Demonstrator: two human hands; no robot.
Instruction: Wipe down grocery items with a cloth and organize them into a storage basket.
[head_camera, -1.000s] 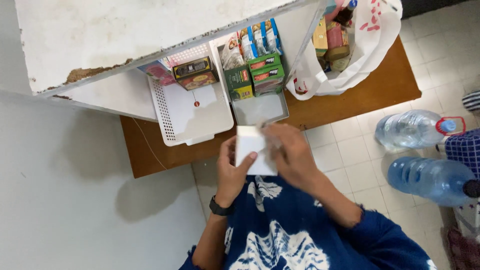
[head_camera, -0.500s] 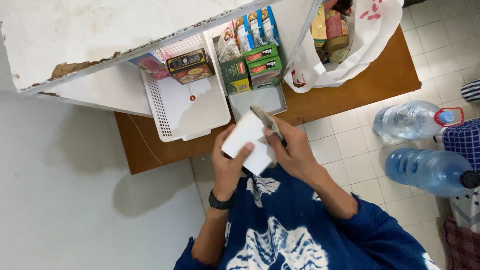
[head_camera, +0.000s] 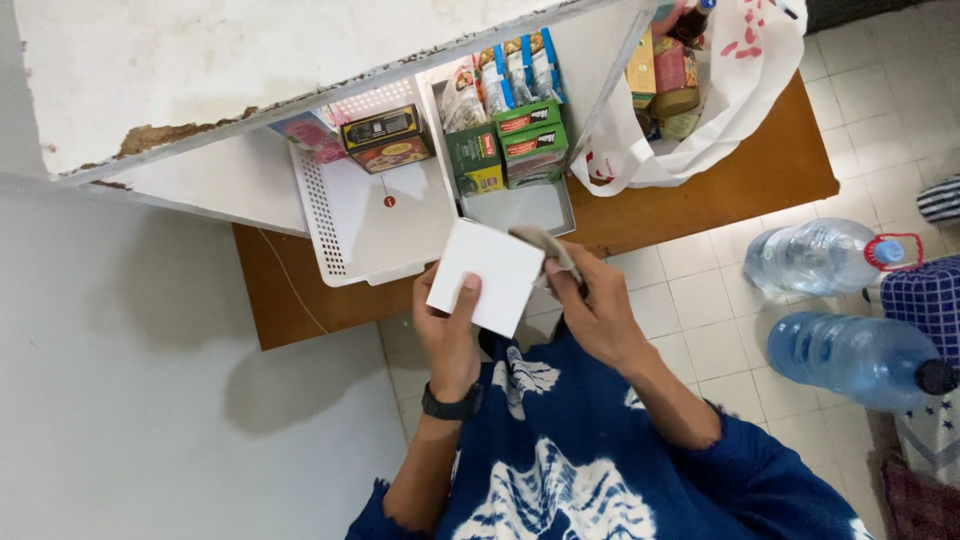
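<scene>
My left hand (head_camera: 448, 325) grips a plain white box (head_camera: 486, 277) by its lower edge, thumb on the face, holding it tilted over the front of the wooden table (head_camera: 760, 185). My right hand (head_camera: 592, 305) is closed on a small grey-brown cloth (head_camera: 548, 248) pressed against the box's right edge. A black watch sits on my left wrist. I wear a blue patterned top.
A white basket (head_camera: 345, 235) holds a dark box and a pink packet. A grey tray (head_camera: 520, 205) next to it holds green boxes and packets. A white plastic bag (head_camera: 740, 95) of groceries sits on the table. Two large water bottles (head_camera: 850, 355) lie on the tiled floor at right.
The white box has tilted and turned slightly in my left hand. My right hand with the cloth has slid along the box's right edge.
</scene>
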